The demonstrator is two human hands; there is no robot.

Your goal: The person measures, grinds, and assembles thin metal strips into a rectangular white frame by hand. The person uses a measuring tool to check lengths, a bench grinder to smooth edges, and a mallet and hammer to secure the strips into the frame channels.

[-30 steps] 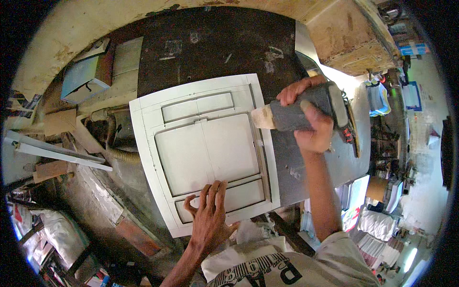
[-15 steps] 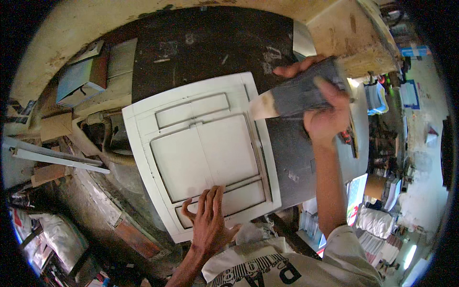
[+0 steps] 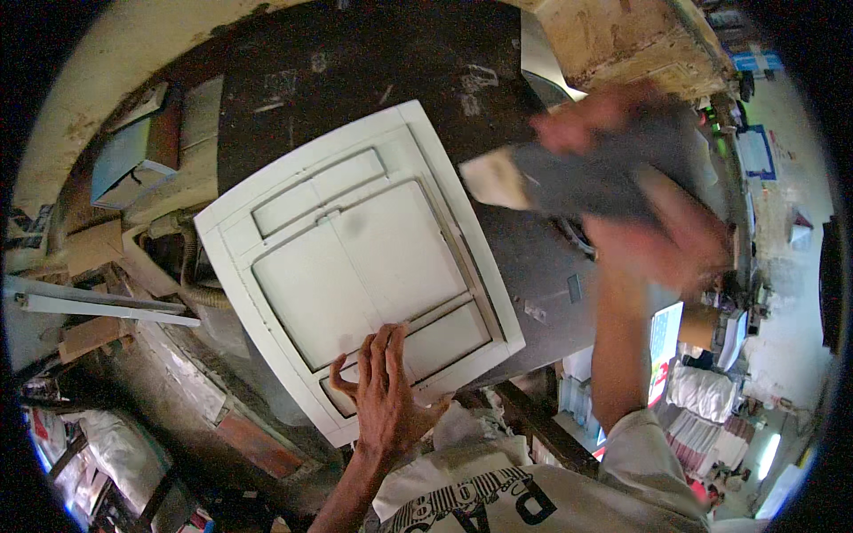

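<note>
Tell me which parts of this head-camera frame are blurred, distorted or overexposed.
Head view: the right hand and the grey sanding block it grips are smeared by motion blur; the left hand and the white panel are sharp; fisheye bends edges near the dark rim; the lower right is washed out by bright light.

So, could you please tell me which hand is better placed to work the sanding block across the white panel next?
Probably the right hand: it grips the grey sanding block just past the white panel's right edge. The left hand lies flat on the panel's near edge, steadying it.
</note>
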